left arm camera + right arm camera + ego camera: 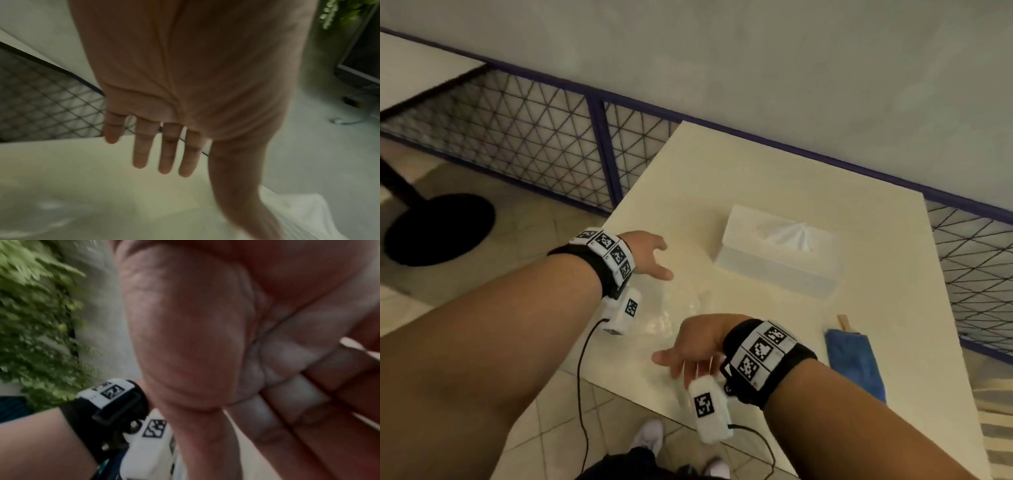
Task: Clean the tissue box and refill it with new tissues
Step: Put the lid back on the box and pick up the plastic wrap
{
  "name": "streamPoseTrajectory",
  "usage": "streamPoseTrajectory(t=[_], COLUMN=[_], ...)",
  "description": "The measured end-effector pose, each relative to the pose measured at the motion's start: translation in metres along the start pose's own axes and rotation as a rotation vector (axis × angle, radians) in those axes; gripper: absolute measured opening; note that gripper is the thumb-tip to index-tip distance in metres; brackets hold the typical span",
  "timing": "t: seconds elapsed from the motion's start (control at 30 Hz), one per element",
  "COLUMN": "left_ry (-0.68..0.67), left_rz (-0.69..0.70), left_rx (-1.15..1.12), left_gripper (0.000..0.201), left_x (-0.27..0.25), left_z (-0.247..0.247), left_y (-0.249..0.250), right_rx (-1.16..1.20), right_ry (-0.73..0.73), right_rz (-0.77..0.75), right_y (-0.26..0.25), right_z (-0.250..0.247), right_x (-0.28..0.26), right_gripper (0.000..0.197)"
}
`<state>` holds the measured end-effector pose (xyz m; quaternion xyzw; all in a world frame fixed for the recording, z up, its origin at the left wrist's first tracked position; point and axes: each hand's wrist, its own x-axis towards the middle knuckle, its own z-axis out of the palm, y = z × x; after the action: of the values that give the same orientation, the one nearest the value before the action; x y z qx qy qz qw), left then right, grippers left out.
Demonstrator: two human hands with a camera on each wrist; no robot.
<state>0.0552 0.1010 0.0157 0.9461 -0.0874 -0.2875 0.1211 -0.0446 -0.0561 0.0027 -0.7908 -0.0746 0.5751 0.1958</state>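
Your right hand (pixel 693 344) hangs nearest, over the table's (pixel 774 164) near edge, fingers loosely curled, nothing held. Left hand (pixel 650 255) hovers flat by the left edge, fingers straight, empty. Clear plastic wrapper (pixel 674 308) lies crumpled btwn them. Tissue box (pixel 779 250) sits mid-table toward the far edge, w/ a tissue (pixel 792 233) sticking up, so refill looks done. Next, prob: gather the wrapper w/ both hands, bunch it tight, don't knock the box. Blue cloth (pixel 854 363) lies at the right edge. Mesh railing (pixel 524 126) & grey wall behind; tiled floor below.
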Motion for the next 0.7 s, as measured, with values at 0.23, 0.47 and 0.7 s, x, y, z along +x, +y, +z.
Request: streamPoseTrajectory(t=[0.23,0.47,0.7], left_ry=[-0.033,0.115,0.090], left_rz=[-0.279,-0.405,-0.306], left_rx=[-0.170,-0.601,-1.150], left_gripper=[0.085,0.051,0.021], left_x=[-0.050,-0.088,-0.092], left_z=[0.045,0.099,0.111], left_y=[-0.081,-0.109,-0.079], right_rx=[0.411,0.676,0.860], right_ry=[0.052,0.258,0.418], right_rz=[0.054,-0.053,-0.137], right_y=[-0.002,-0.001,0.003], right_z=[0.028,0.026,0.016], right_x=[0.040,0.046,0.039], right_gripper=[0.079,0.051,0.015])
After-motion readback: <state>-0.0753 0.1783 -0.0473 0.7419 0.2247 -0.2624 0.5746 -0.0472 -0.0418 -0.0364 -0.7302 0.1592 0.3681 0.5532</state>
